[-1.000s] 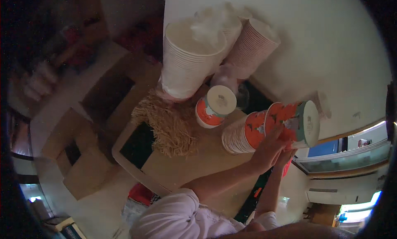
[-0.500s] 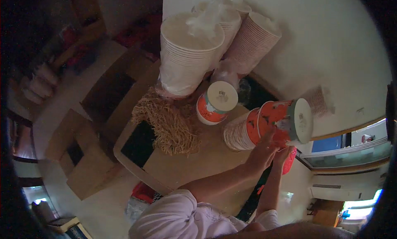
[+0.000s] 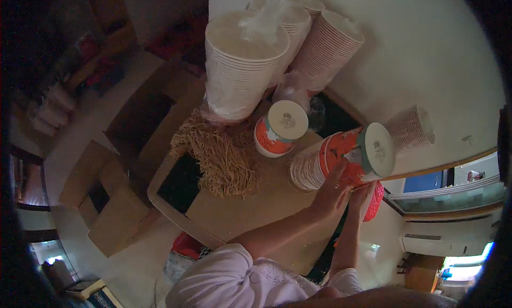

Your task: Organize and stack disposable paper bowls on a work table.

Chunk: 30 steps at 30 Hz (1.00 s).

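Observation:
An upturned paper bucket painted orange and green, with a whitish base (image 3: 380, 150), sits at the end of a row of nested paper buckets (image 3: 308, 170). My left hand (image 3: 330, 193) has its fingers bent against the orange side of this bucket. From the near side my right hand (image 3: 362, 195) grips its lower edge; part of that grip is hidden. A second painted bucket (image 3: 288, 121) stands upside down on the brown cardboard to the left of the row. Farther left lies a heap of tan fringe-like strands (image 3: 221, 164).
Tall stacks of white paper buckets in clear plastic (image 3: 242, 68) rise at the back by the wall. Another stack (image 3: 413, 128) stands at the right. A red perforated object (image 3: 375, 201) is beside my right hand. Open cardboard boxes (image 3: 114, 217) lie left of the table (image 3: 184, 223).
The painted bucket in my hands has shifted slightly left and up. More of the bucket stack at the far right shows behind it. Both hands keep their hold.

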Tool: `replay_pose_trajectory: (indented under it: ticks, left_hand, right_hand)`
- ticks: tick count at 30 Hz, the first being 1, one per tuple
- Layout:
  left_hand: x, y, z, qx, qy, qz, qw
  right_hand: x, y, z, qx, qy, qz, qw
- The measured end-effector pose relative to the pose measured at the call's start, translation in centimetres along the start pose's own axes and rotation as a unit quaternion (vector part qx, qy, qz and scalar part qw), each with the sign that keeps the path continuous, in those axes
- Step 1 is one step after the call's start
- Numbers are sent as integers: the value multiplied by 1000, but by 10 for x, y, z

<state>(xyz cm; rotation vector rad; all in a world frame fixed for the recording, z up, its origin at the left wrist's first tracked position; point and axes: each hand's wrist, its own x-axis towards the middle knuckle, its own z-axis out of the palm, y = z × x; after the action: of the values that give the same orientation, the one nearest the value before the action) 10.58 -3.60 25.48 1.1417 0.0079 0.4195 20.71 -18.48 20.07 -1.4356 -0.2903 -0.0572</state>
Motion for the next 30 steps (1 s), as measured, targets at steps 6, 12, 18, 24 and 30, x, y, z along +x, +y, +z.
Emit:
replay_pose_trajectory:
  ticks: [6,12,18,24,30]
  left_hand:
    - [6,4,-5,311,16,279,908]
    - [-3,3,-15,-173,49,-245,953]
    - [-10,-21,-25,330,12,249,910]
    - [-17,-34,-56,384,-21,210,899]
    - [-12,-50,-69,452,-62,208,865]
  right_hand:
    - [0,22,-29,-12,2,-17,1000]
    - [-5,35,-8,-33,24,-77,996]
    - [-8,54,-38,-87,92,-50,991]
    - [-28,14,9,-193,146,-103,965]
    - [-39,24,3,-157,140,-156,965]
